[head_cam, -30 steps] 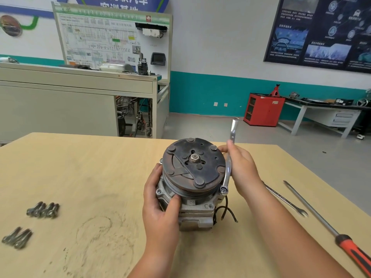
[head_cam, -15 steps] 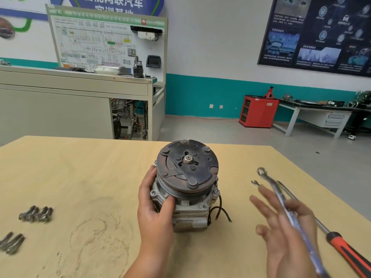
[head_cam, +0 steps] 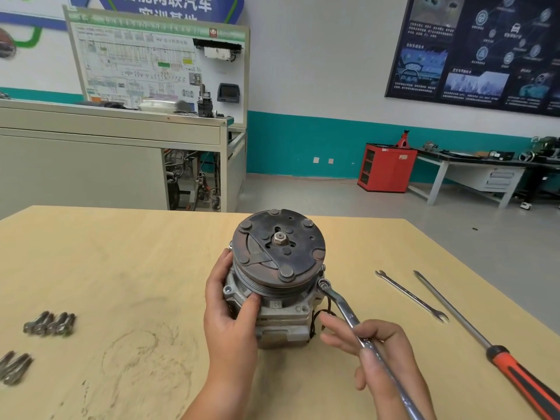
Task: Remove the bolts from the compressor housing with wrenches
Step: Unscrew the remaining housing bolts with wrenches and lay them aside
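The compressor [head_cam: 277, 283] stands on the wooden table [head_cam: 121, 268] with its dark round clutch plate facing up and toward me. My left hand [head_cam: 231, 310] grips the housing's left side, thumb against the pulley grooves. My right hand [head_cam: 381, 356] holds a silver wrench [head_cam: 348, 313] by its shaft. The wrench's ring end sits on a bolt [head_cam: 323, 284] at the housing's right front corner, just under the pulley rim. The handle runs down and to the right over my palm.
A second wrench [head_cam: 412, 297] and a long screwdriver with a red and black handle [head_cam: 485, 344] lie on the table to the right. Two groups of removed bolts [head_cam: 50, 324] [head_cam: 13, 366] lie at the left. A workbench and cabinets stand beyond the table.
A second ago the wrench stood upright on the bolt. My right hand then lifted it away to the right, and now its ring end is back on the bolt with the handle low and right.
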### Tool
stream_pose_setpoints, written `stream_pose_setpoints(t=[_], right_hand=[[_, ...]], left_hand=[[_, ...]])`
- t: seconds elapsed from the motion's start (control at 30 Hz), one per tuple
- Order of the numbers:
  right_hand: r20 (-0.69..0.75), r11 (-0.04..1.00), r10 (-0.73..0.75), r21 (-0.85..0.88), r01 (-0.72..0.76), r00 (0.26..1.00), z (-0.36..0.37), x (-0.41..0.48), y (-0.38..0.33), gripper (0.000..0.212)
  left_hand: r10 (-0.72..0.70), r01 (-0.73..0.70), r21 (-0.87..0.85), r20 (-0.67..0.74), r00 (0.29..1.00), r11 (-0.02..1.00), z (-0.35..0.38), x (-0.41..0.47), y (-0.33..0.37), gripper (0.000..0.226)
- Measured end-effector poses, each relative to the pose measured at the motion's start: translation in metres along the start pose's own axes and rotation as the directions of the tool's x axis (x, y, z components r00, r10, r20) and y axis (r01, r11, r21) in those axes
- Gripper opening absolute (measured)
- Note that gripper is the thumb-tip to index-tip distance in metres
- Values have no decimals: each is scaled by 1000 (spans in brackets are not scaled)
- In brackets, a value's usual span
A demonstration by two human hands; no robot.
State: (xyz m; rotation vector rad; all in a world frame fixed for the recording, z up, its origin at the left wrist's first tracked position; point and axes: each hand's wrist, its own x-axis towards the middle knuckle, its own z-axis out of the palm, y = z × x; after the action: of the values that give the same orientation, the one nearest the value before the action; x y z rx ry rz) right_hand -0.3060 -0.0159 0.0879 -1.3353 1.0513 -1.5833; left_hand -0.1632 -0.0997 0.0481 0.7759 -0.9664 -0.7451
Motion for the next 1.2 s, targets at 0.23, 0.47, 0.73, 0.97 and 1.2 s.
stream_pose_setpoints(t=[0.23, 0.47, 0.73, 0.97, 1.2], right_hand=[[-27, 999, 49, 18, -48, 998, -16, -2, 0, 31], [11, 1000, 17, -25, -17, 1000, -46, 13, 4, 26], [29, 974, 49, 220, -54, 998, -47, 77, -5, 12], [-120, 999, 41, 20, -39, 992, -1, 152, 6, 17], [-10, 987, 113, -114, -113, 994, 25, 169, 10, 39]], left_hand=[[-2, 2, -3, 3, 1000, 1000, 0, 1, -1, 56], [-14, 14, 8, 16, 1000, 1000, -1, 0, -1, 58], [-18, 18, -11, 2, 1000, 1000, 0, 0, 0, 56], [-37, 37, -29, 11, 999, 999, -1, 0, 0, 59], [-48, 48, -33, 2, 999, 998, 0, 0, 2, 59]])
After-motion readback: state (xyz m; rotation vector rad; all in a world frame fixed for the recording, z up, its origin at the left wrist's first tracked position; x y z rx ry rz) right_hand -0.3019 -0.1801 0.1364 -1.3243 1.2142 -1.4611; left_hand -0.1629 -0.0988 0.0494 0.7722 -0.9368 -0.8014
